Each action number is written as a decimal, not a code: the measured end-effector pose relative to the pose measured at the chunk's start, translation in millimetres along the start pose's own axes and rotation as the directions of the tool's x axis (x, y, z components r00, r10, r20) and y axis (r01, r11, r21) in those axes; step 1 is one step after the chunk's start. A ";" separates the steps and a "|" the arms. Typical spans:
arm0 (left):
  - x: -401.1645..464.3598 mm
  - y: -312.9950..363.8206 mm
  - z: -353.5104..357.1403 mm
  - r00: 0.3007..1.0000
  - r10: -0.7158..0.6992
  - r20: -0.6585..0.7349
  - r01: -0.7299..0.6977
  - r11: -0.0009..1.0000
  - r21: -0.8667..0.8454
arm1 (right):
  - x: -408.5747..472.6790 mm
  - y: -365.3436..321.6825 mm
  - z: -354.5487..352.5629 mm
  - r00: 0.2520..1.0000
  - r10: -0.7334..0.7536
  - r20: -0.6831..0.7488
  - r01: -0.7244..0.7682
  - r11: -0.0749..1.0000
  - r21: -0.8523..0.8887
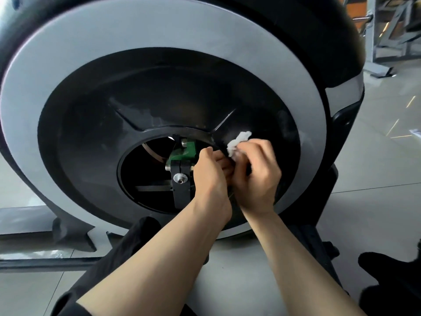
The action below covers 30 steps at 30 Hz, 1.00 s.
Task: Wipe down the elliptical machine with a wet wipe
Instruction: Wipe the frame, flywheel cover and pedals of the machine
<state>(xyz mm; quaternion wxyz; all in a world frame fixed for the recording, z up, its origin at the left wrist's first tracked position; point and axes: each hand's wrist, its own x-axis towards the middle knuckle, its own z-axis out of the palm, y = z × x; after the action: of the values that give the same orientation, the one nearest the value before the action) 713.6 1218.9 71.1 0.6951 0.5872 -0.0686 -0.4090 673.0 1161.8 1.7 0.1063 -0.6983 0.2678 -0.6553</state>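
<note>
The elliptical's big round flywheel housing [159,37] fills the view, a grey ring around a black dished cover [182,94] with a round opening at its middle. In that opening sit a green bracket [185,151] and a black crank block [181,185]. My right hand [255,176] pinches a crumpled white wet wipe [238,142] against the black cover, just right of the opening. My left hand [209,176] is beside it with curled fingers touching the right hand's fingers; what it holds is hidden.
A grey metal rail [25,224] of the machine runs along the floor at the lower left. My dark-clad knee [394,281] is at the lower right. Grey floor tiles [376,156] lie to the right, with other gym frames [391,30] behind.
</note>
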 end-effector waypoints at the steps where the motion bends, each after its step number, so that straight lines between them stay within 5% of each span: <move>1: -0.4 -1.8 1.9 1.000 0.011 -0.012 -0.011 1.000 0.002 | 4.9 4.6 -6.0 0.995 0.063 -0.078 -0.064 0.998 -0.019; 3: -2.1 -8.8 7.7 0.998 0.029 -0.060 -0.029 1.000 0.004 | 20.5 6.3 -17.4 0.967 0.119 -0.225 -0.136 0.989 -0.062; 5: -7.0 -19.0 16.2 0.992 0.071 -0.102 -0.069 0.997 0.029 | 41.0 1.1 -24.2 0.956 -0.010 -0.294 -0.021 0.995 -0.101; 9: -18.1 -29.3 27.8 0.986 0.122 -0.112 -0.117 0.992 0.049 | 66.1 11.8 -31.5 0.940 -0.285 -0.189 0.224 0.930 -0.291; 19: -20.2 -32.0 29.3 0.983 0.160 -0.088 -0.147 0.979 0.140 | -1.2 54.6 -36.2 0.982 0.033 -0.186 -0.087 0.953 -0.291; 25: -22.3 -32.9 33.1 0.968 0.222 -0.117 -0.198 0.963 0.183 | 52.3 30.8 -36.9 0.978 -0.189 -0.085 0.164 0.957 -0.240; 30: -22.7 -31.6 31.9 0.969 0.194 -0.154 -0.163 0.967 0.195 | -7.9 68.3 -46.9 0.991 -0.098 -0.089 0.064 0.944 -0.322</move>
<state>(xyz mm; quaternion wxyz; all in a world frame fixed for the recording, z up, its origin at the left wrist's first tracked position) 665.0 1210.2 61.8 0.6762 0.6725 -0.0981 -0.2844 611.4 1118.4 -33.6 -0.0489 -0.6815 0.3465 -0.6427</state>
